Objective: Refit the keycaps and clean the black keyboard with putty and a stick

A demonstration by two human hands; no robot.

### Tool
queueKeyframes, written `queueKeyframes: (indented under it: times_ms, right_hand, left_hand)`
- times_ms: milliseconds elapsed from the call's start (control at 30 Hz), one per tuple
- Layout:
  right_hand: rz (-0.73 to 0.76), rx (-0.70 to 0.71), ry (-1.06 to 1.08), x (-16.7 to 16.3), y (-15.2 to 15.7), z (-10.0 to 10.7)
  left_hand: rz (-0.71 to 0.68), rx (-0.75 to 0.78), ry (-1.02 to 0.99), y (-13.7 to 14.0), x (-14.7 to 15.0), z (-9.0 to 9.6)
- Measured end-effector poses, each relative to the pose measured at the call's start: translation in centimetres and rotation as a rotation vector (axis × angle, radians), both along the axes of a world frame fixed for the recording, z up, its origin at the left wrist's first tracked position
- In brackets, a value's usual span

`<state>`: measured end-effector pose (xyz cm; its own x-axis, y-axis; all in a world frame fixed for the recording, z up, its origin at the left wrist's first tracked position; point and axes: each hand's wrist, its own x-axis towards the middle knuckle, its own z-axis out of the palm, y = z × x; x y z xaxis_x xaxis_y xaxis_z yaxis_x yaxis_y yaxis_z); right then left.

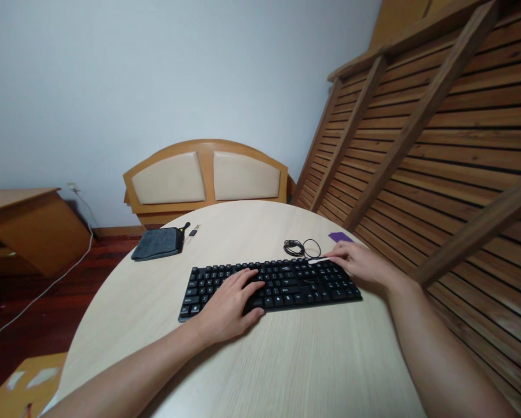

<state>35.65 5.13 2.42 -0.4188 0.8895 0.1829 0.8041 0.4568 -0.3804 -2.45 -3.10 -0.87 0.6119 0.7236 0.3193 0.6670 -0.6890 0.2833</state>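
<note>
A black keyboard [286,284] lies across the middle of the round table [312,354]. My left hand [229,305] rests on its left-centre keys, palm down with the fingers spread and the thumb at the front edge. At the keyboard's far right edge, my right hand [349,258] pinches a thin white cotton swab [319,260]. The swab points left over the top row of keys; whether its tip touches them I cannot tell. The keyboard's coiled black cable [294,248] lies just behind it.
A folded dark grey cloth [158,242] lies at the table's left, with a black-handled brush [185,227] and a small dark item [193,233] beside it. A purple piece [340,237] sits behind my right hand. A slatted wooden frame [417,145] leans close on the right.
</note>
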Motion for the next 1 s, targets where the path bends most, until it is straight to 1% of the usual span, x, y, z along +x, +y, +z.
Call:
queueKeyframes:
  times_ms: [233,367,567,767,900,1000]
  right_hand:
    - [0.023,0.029,-0.025,-1.0,-0.1,0.1]
    - [0.015,0.021,-0.019,-0.9,-0.2,0.2]
    - [0.019,0.052,-0.058,-0.9,-0.3,0.4]
    - [-0.035,0.122,-0.134,-1.2,-0.4,0.5]
    - [-0.077,0.193,-0.207,-1.7,-0.9,1.0]
    - [-0.113,0.212,-0.268,-2.4,-1.4,1.4]
  left_hand:
    - [0.007,-0.016,0.031,0.0,0.1,0.2]
    - [0.005,-0.01,0.022,0.0,0.1,0.2]
    - [-0.001,0.001,0.013,0.0,0.0,0.1]
    - [0.004,-0.007,0.007,0.0,0.1,0.2]
    - [0.01,-0.01,0.024,0.0,0.2,0.2]
    - [0.011,-0.01,0.044,0.0,0.1,0.3]
